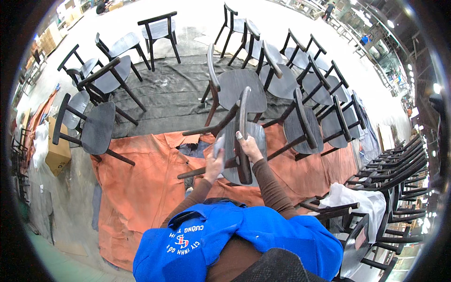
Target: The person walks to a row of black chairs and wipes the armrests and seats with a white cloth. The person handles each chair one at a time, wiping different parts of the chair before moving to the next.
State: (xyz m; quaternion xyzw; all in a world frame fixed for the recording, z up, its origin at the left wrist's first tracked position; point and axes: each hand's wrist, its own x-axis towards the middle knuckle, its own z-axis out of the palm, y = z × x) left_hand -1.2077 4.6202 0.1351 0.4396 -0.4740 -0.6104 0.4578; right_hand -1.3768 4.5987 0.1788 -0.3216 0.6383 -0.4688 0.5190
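Observation:
Close in front of me is a dark wooden chair (229, 141), tilted, with its thick curved backrest toward me. My right hand (250, 146) grips the backrest, something white around its thumb tip. To the left of the backrest, my left hand (214, 163) is raised beside the chair's seat and a leg. Its fingers are smeared by motion, with a pale blur at their tips, so I cannot make out whether it holds anything. Just beyond stands another dark chair (239, 87) with a broad grey-black seat.
Orange sheeting (136, 188) and dark sheeting (164, 94) cover the floor. Dark chairs stand to the left (97, 127) and right (300, 127). Stacked chairs (399, 164) and a white plastic bag (345, 202) are at the right. A cardboard box (58, 149) sits far left.

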